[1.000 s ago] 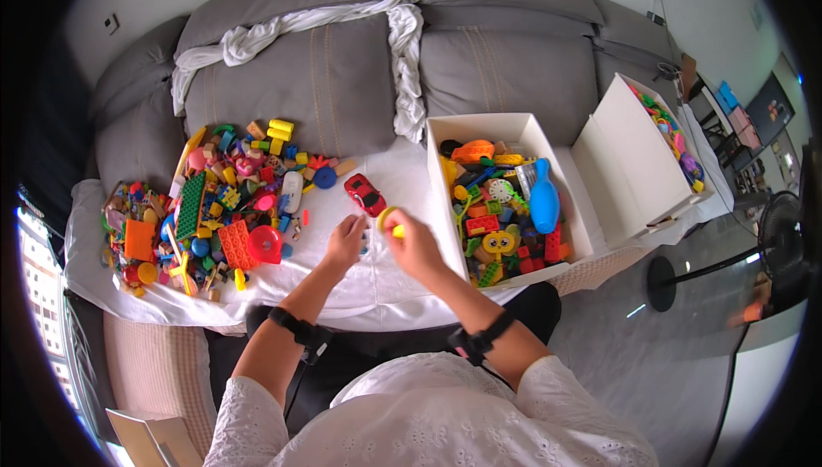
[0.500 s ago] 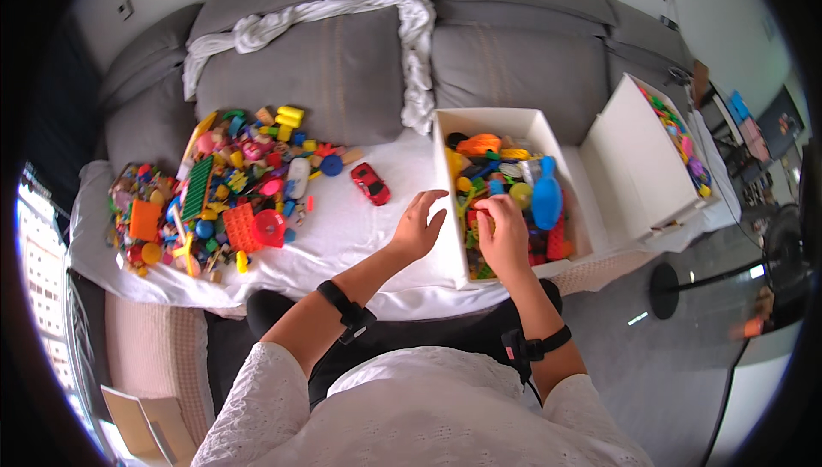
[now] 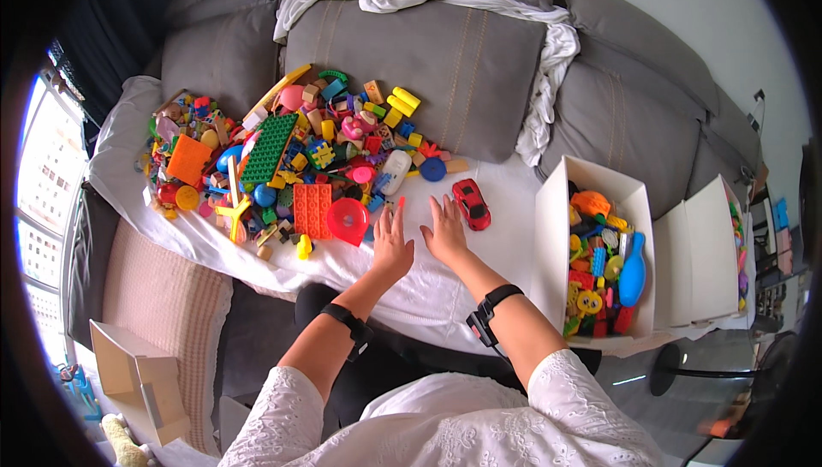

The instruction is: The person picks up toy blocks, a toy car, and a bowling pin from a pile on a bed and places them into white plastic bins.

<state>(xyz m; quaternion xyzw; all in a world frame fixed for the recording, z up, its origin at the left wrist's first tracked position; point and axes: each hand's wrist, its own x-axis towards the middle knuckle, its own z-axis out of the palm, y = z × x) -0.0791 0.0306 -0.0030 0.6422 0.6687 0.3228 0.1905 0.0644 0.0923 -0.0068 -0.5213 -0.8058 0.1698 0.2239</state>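
Note:
My left hand point(image 3: 392, 249) reaches over the white sheet with its fingers stretched out and holds nothing. A small red piece point(image 3: 402, 202) shows at its fingertips; I cannot tell whether they touch it. Just left of this hand sit a round red translucent toy point(image 3: 348, 221) and an orange-red studded building plate point(image 3: 312, 211). My right hand point(image 3: 446, 232) is open too, fingers apart, close to the left side of a red toy car point(image 3: 472, 204). Beyond the left hand lie a white oblong toy point(image 3: 395, 172) and a blue disc point(image 3: 432, 169).
A heap of mixed toys with a green studded plate point(image 3: 270, 150) covers the sheet's left part. On the right stands a white box point(image 3: 550, 227) of toys holding a blue bowling pin point(image 3: 632, 270), beside another white box point(image 3: 699, 253). Grey sofa cushions point(image 3: 411, 73) rise behind.
My right hand has left the toy box and moved left, to beside the red car. My left hand has also moved left, toward the heap. The view has turned left.

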